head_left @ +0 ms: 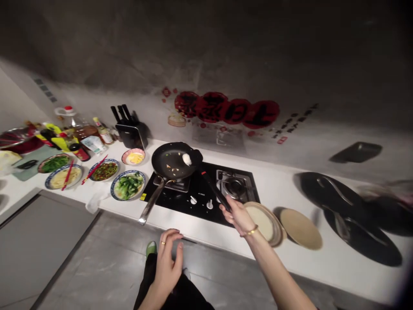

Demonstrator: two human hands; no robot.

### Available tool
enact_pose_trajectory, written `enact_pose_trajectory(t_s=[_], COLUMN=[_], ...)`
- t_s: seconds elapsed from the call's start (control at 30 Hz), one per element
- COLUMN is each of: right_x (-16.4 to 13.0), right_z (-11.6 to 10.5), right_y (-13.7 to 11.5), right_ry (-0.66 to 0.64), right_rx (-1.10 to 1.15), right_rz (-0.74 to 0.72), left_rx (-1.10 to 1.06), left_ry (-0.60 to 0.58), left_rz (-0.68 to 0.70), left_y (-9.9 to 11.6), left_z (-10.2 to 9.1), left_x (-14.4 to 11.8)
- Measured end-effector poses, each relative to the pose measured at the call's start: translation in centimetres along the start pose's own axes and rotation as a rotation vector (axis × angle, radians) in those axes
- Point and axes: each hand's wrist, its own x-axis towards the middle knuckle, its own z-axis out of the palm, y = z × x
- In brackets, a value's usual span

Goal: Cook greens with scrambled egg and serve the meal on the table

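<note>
My right hand [237, 214] grips the black handle of a spatula [209, 183] whose blade reaches into the black frying pan [171, 163] on the left burner of the stove [200, 189]. A white lump [186, 159] sits at the blade's tip, with small food bits scattered in the pan. The pan's metal handle [151, 202] points toward me. My left hand [167, 262] hangs free below the counter edge, fingers apart, holding nothing.
Plates of greens [128, 184], chopped vegetables [103, 170], noodles [63, 176] and a small bowl [133, 157] line the counter on the left, with red chopsticks, bottles and a knife block [130, 129]. Tan plates [267, 221] and dark pans [348, 211] lie on the right.
</note>
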Motion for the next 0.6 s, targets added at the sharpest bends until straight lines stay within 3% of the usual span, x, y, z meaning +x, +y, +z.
enact_pose_trajectory(t_s=[0.13, 0.23, 0.3, 0.47, 0.6], right_x=[5.4, 6.7, 6.6, 5.0, 3.0], right_z=[5.1, 6.9, 7.7, 8.4, 8.0], right_y=[0.8, 1.6, 2.1, 2.5, 1.9], right_ry=[0.074, 0.154, 0.194, 0.256, 0.303], right_rx=[-0.54, -1.089, -1.332, -1.504, -1.466], right_rz=[-0.252, -0.439, -0.459, -0.412, -0.407], left_rx=[0.047, 0.054, 0.052, 0.082, 0.142], left_ry=[0.09, 0.12, 0.119, 0.086, -0.038], left_rz=[-0.064, -0.078, -0.063, -0.081, -0.233], left_y=[-3.6, -5.6, -6.5, -8.3, -10.2], left_z=[-3.2, -5.2, -6.2, -7.5, -7.8], left_x=[1.0, 2.5, 3.7, 6.1, 6.9])
